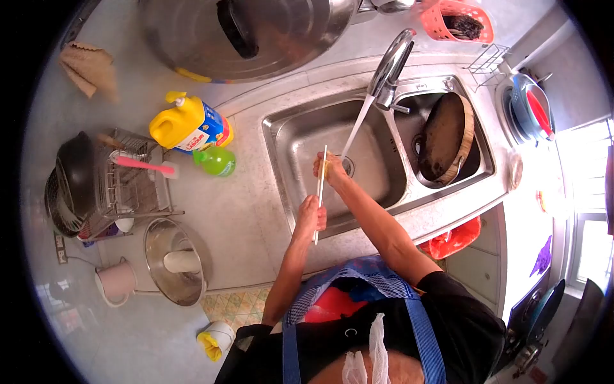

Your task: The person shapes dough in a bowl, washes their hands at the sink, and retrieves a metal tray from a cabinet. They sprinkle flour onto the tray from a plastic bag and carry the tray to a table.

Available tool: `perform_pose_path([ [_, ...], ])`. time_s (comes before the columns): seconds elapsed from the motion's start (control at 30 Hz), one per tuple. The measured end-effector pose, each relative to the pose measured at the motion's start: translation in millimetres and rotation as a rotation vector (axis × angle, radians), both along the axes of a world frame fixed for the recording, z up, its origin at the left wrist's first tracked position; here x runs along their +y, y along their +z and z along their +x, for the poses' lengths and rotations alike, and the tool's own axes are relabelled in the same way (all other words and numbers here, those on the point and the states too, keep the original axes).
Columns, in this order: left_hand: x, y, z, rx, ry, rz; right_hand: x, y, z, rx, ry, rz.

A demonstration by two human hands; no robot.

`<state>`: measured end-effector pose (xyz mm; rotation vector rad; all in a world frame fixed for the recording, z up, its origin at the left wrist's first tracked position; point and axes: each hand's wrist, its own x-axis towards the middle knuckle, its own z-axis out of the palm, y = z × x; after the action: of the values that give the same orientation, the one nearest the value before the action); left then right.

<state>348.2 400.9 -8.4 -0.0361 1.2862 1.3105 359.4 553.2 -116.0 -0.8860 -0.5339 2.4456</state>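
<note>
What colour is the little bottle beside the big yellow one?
The little bottle is green; head view shows it.

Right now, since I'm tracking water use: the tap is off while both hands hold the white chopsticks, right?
The tap isn't off: the head view shows water running from it. The left hand and right hand do hold the white chopsticks.

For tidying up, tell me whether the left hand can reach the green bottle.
Probably yes: nothing seems to stand between the left hand and the green bottle, though that hand is holding white sticks.
</note>
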Motion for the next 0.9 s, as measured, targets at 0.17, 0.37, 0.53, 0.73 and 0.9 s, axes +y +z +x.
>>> perform_pose_path([
  [0.17, -22, 20, 12, 0.176, -0.072, -0.154, 62, -61, 28, -0.145, -0.051, 0.230],
  [0.37, 5, -20, -11, 0.219, -0.057, -0.079, 27, 53, 49, -0.056, 0.137, -0.129],
  [0.53, 27, -39, 15, 1.374, -0.219, -0.049, -7, 43, 32, -0.538, 0.036, 0.540],
  [0.73, 21, -24, 8, 1.292, -0.291, -0.139, 6, 43, 15, -0.800, 0.002, 0.724],
  [0.9, -26, -16, 23, 1.268, -0.273, -0.076, 88, -19, 47, -0.442, -0.214, 0.343],
])
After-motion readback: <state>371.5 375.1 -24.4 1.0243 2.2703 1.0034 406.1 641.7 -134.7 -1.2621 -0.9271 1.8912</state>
